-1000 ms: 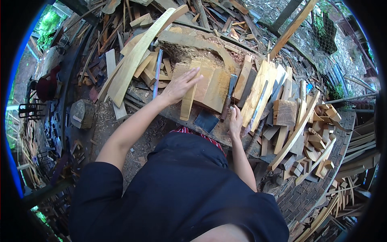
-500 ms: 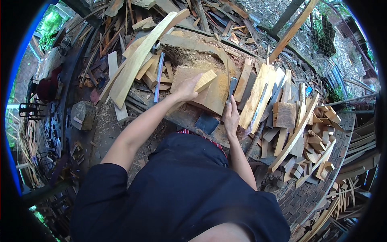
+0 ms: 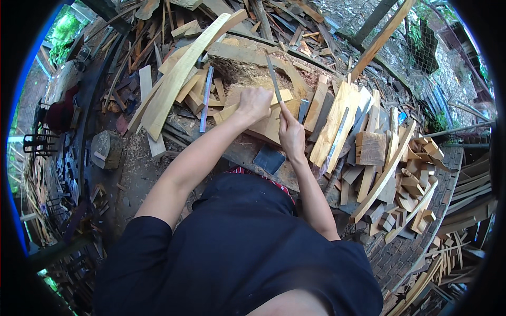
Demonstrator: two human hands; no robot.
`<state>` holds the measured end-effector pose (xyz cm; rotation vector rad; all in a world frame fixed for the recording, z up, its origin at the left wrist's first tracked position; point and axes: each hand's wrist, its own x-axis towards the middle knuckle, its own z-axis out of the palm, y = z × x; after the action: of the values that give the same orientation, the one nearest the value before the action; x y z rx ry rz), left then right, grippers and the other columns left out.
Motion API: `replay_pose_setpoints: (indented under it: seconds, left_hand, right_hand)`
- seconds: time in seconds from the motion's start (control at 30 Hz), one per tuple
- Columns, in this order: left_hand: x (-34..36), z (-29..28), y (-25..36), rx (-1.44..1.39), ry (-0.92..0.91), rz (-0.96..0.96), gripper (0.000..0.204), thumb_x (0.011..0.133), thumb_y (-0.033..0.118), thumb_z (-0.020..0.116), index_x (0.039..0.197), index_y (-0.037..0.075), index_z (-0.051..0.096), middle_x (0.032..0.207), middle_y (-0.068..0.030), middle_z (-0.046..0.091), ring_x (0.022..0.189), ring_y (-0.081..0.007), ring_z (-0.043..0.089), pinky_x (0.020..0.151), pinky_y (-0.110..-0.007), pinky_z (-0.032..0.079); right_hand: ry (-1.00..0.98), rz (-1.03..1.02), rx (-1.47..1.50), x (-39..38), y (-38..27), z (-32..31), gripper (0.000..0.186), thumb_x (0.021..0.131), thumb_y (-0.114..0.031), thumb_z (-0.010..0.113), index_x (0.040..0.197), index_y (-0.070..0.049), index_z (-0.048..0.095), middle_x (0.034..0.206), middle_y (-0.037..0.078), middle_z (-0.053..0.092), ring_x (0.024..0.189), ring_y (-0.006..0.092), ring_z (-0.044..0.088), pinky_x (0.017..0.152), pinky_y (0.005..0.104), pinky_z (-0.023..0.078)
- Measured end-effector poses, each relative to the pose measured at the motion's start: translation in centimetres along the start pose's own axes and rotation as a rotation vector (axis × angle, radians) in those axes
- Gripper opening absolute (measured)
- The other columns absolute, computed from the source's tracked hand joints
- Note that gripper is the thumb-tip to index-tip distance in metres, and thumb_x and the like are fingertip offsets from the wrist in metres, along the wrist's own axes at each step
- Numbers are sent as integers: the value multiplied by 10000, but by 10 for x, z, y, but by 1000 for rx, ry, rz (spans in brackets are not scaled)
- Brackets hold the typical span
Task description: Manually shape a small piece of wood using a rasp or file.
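My left hand point(image 3: 255, 103) is closed around a short light wood bar point(image 3: 285, 96), which lies slanting across the big wooden block point(image 3: 271, 125) before me. One end of the bar sticks out to the right of the fist, another to its lower left. In my right hand point(image 3: 292, 138) is a long narrow metal tool with a wooden handle point(image 3: 274, 79), pointing away and slightly left. Its shaft passes close by the bar's right end; whether it touches, I cannot tell. Whether the tool is a blade or a file is also unclear.
A dark flat square piece point(image 3: 269, 159) lies at the block's near edge. A dark metal blade point(image 3: 303, 110) stands just right of the block. Long curved planks point(image 3: 182, 79) lean at left, a blue-grey strip point(image 3: 207, 100) beside them. Boards and offcuts point(image 3: 371, 149) are heaped at right.
My left hand has turned over and laid the wood bar more crosswise. My right hand has come up and left, bringing the long tool to the bar's right end.
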<state>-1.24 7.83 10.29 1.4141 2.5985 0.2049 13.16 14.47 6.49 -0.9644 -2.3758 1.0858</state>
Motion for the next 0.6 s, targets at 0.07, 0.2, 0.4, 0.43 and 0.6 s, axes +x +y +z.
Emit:
replay_pose_setpoints:
  seconds: [0.07, 0.2, 0.4, 0.43, 0.6]
  left_hand:
    - [3, 2, 5, 35, -5, 31, 234, 702, 126, 714, 924, 63, 675, 831, -173, 706, 810, -344, 709, 690, -440, 575]
    - [6, 10, 25, 85, 86, 164, 214, 702, 117, 711, 899, 50, 664, 809, -166, 703, 785, -349, 707, 687, -440, 576]
    - [4, 4, 15, 60, 51, 108, 199, 706, 91, 691, 897, 42, 664, 790, -172, 700, 776, -342, 710, 683, -429, 578]
    - [4, 5, 20, 56, 42, 125, 199, 706, 91, 691, 897, 42, 664, 790, -172, 700, 776, -342, 710, 683, -429, 578]
    - [9, 10, 19, 105, 50, 123, 165, 715, 89, 685, 874, 47, 673, 786, -173, 698, 769, -334, 711, 676, -433, 578]
  right_hand:
    - [-92, 99, 41, -6, -7, -12, 352, 971, -237, 502, 1309, -220, 599, 799, 295, 626, 757, 429, 659, 679, 502, 507]
    - [182, 48, 28, 25, 72, 11, 360, 979, -217, 487, 1325, -203, 586, 818, 279, 650, 768, 429, 665, 694, 487, 520]
    - [98, -12, 132, -15, 18, 1, 348, 975, -188, 501, 1308, -169, 601, 876, 266, 661, 778, 441, 661, 680, 441, 526]
    - [144, 6, 122, -6, 35, 4, 344, 973, -186, 505, 1300, -162, 607, 871, 267, 659, 789, 441, 660, 692, 445, 525]
    - [67, 121, 164, -7, 11, 0, 342, 971, -191, 507, 1291, -136, 612, 881, 285, 641, 869, 438, 653, 753, 463, 510]
